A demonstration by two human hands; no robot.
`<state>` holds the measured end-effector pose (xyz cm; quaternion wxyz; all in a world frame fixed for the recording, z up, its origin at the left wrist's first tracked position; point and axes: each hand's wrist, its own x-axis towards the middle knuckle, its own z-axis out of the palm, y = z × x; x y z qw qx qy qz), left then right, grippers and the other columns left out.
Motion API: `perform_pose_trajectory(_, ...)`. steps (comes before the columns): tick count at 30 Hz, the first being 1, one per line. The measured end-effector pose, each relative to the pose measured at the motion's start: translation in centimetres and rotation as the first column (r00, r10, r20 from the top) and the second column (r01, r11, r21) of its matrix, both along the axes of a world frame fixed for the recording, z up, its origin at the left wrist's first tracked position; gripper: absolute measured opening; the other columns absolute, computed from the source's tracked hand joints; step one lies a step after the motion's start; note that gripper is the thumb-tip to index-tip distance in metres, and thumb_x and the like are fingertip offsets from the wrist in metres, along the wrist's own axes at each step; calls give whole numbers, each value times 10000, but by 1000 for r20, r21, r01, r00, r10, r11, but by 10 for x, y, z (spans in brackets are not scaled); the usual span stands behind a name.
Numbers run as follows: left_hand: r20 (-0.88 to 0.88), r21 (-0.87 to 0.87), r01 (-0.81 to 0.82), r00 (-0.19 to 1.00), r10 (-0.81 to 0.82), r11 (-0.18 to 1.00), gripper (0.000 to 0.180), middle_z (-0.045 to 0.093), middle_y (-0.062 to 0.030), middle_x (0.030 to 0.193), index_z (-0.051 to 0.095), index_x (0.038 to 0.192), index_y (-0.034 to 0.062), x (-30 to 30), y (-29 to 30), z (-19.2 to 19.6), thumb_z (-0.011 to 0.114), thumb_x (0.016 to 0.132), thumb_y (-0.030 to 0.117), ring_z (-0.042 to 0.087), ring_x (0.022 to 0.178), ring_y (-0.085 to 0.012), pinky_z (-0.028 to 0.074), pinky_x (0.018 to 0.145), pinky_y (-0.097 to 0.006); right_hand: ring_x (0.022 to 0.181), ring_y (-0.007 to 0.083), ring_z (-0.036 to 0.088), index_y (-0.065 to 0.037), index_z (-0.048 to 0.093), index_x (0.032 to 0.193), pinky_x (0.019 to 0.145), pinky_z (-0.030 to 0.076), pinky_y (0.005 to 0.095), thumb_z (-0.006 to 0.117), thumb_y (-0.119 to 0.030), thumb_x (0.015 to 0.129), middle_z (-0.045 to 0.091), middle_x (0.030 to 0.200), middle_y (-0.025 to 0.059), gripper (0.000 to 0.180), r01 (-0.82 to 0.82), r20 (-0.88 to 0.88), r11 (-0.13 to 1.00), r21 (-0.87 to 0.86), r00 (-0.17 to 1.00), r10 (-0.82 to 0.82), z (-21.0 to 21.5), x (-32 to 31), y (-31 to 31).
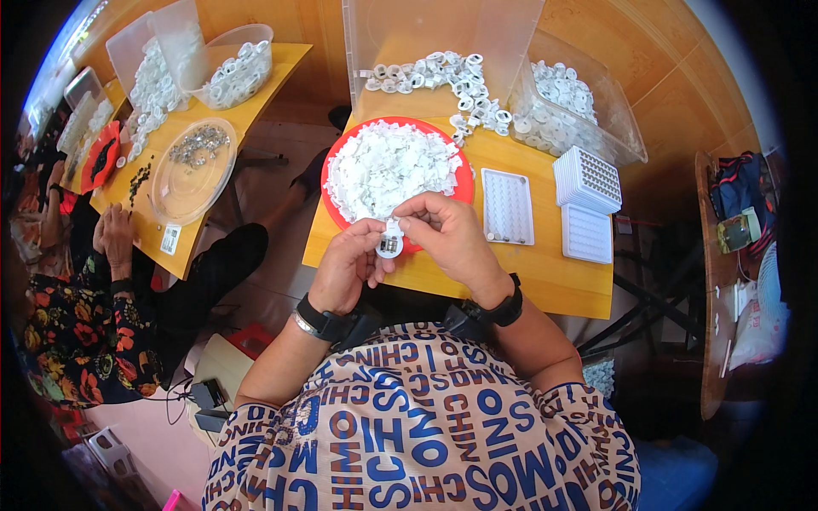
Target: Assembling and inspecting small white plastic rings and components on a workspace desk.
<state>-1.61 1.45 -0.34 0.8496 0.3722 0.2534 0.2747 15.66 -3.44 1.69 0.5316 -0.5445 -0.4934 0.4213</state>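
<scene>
Near the front edge of the table, my left hand (348, 262) pinches a round white plastic part (390, 248) with small metal pieces showing inside it. My right hand (446, 242) is closed at the top of that part, its thumb and forefinger on a small white plastic piece (394, 226). The two pieces touch; whether they are joined I cannot tell. Just beyond my hands stands a red basin (467, 175), heaped with small flat white plastic pieces (388, 166). My fingertips hang over its near rim.
Right of the basin lies a white slotted tray (508, 204), beside stacked trays (588, 180) with dark parts. Behind, round white parts (469, 81) spill from a tipped clear bin (426, 34); another clear bin (626, 140) holds more. A co-worker's hands (115, 234) are at the left table (183, 262).
</scene>
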Motion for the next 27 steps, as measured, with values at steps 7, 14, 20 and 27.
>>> perform_pose_trajectory(7,-42,45,36,999,-34,998,217,625,-37,718,561,977,39,0,0,-2,470,957,234,565,549,-77,396,464,-173,756,81,623,26,635,971,679,505,227,621,-38,858,667,826,53,130,-16,80,1000,7,997,15,11,-6,-4)
perform_pose_trajectory(14,29,-6,77,997,-77,997,222,628,-44,720,570,969,35,-2,2,-3,486,952,240,564,519,-88,391,436,-185,787,91,605,3,644,1021,723,490,227,623,-34,859,648,875,46,168,-156,-92,986,-55,984,150,10,9,-2)
perform_pose_trajectory(20,59,-67,130,990,-126,989,202,615,-43,676,593,942,36,-2,2,-4,496,930,212,554,500,-85,397,423,-179,880,142,583,-36,668,992,778,470,275,630,-34,843,599,949,51,154,-325,179,937,130,937,300,9,19,0)
perform_pose_trajectory(27,108,-67,217,972,-209,974,289,629,-63,704,568,1039,9,-4,3,-15,506,944,275,608,551,-106,420,423,-179,859,162,591,-11,654,929,768,465,276,634,-46,833,613,913,71,103,-430,337,884,182,872,354,14,20,4)
